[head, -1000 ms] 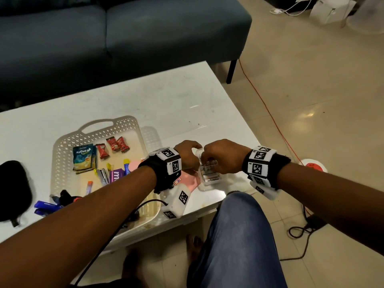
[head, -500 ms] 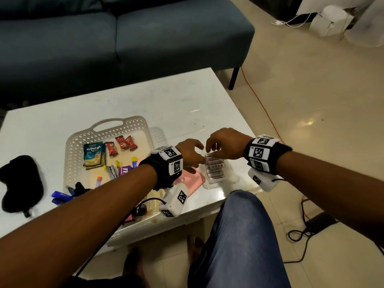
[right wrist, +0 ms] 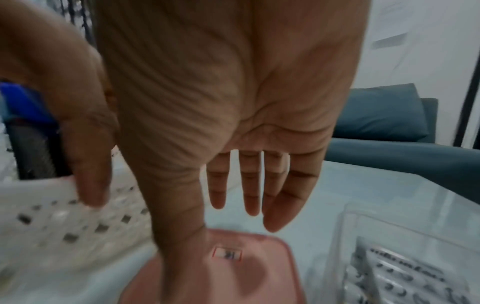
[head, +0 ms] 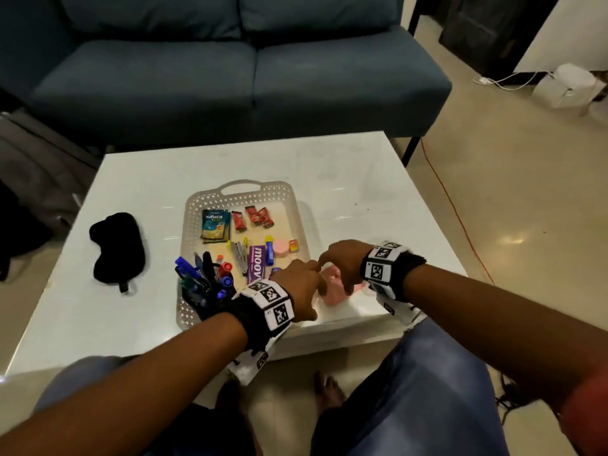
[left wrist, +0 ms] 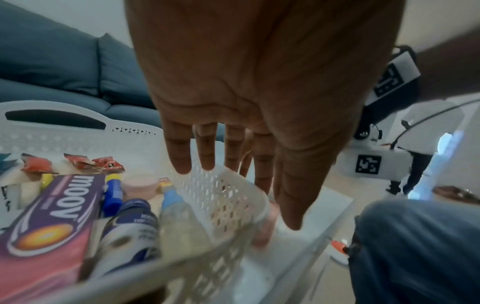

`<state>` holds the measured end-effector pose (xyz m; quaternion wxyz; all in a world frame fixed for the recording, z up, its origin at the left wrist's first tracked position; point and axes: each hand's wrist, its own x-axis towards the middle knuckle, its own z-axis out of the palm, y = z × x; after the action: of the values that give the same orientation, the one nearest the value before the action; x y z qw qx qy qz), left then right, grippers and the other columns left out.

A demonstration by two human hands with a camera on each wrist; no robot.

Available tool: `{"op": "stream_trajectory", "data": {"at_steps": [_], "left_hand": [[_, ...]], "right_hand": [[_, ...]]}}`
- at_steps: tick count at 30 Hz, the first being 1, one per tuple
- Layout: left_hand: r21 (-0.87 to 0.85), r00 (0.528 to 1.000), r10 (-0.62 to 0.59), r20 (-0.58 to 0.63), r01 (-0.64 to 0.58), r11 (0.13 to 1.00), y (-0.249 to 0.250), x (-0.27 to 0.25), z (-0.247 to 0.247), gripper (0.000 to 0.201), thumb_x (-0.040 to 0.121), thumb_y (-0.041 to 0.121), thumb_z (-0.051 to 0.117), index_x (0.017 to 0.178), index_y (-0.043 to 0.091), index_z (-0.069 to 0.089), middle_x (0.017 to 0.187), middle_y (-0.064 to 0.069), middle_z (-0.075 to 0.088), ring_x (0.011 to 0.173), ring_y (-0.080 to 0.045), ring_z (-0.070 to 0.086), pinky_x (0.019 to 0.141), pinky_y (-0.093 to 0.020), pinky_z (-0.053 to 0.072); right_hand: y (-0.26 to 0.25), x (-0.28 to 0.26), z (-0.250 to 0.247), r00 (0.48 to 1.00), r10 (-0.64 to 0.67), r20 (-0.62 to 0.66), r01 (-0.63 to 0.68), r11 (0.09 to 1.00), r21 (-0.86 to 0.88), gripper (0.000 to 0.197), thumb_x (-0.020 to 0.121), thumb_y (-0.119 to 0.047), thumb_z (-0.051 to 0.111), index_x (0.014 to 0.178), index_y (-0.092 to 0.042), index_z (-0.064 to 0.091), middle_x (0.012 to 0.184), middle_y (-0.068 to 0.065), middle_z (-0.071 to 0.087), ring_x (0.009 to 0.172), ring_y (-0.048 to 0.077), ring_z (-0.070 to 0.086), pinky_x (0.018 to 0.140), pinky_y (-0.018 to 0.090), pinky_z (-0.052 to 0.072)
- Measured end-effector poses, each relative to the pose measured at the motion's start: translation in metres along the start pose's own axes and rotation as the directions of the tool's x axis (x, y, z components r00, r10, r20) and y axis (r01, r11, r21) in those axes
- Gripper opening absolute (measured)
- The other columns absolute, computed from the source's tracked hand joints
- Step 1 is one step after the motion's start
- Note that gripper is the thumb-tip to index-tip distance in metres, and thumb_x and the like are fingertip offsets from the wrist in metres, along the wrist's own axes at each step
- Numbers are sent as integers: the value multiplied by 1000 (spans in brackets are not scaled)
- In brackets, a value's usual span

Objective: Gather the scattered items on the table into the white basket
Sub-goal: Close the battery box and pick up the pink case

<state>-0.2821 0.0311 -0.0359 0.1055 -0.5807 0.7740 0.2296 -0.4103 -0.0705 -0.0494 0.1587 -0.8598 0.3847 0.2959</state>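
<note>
Both hands, left (head: pixel 301 284) and right (head: pixel 342 263), fingers straight, holding nothing, over the flat pink plastic lid (right wrist: pixel 233 265) at table (head: pixel 345 179) near edge, just beside white perforated plastic basket (head: pixel 190 225).

Perforated plastic basket (head: pixel 194 232), glossy table (head: pixel 345 179)

Both arms reach forward from the near edge of the table, close to its near right corner. The left hand (head: pixel 297 284) has its palm down and its fingers (left wrist: pixel 207 148) straight and a little apart. The right hand (head: pixel 342 261) is just beside it, fingertips almost meeting, its fingers (right wrist: pixel 249 185) long and loose too. Each wrist wears a black band with white marker squares.
</note>
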Motion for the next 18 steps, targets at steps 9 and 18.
{"op": "stream_trajectory", "data": {"at_steps": [9,18], "left_hand": [[18,996,-41,-73,42,999,-10,-17,14,42,80,26,70,120,32,60,144,6,40,126,-25,39,96,-42,42],[-246,978,-73,-196,23,969,-15,-26,4,32,84,38,63,115,29,64,122,-1,58,117,-22,49,100,-38,42]], "right_hand": [[-23,2,29,991,-12,-131,-15,978,-207,88,55,-44,89,130,-24,46,115,1,58,104,25,59,77,36,44],[8,-32,-5,870,311,-384,-177,922,344,81,59,-72,65,124,-27,47,118,-2,61,102,26,61,83,39,49]]}}
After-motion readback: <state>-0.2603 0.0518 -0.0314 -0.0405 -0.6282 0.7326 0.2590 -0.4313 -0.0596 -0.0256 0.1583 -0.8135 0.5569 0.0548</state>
